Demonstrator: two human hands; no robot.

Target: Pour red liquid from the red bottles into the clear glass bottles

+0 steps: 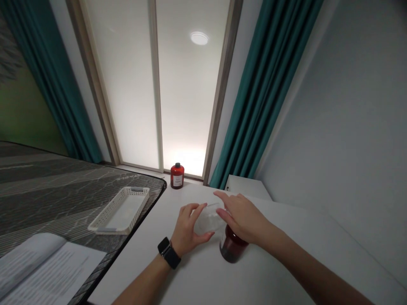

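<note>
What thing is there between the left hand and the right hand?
In the head view, a clear object, too blurred to name, is between the left hand and the right hand.

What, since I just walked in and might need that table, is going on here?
A person's left hand curls around a clear container at the white table. The right hand reaches beside it, partly hiding a dark red bottle; whether it touches either is unclear. A second red bottle stands farther back. A white basket and an open book lie to the left.
</note>
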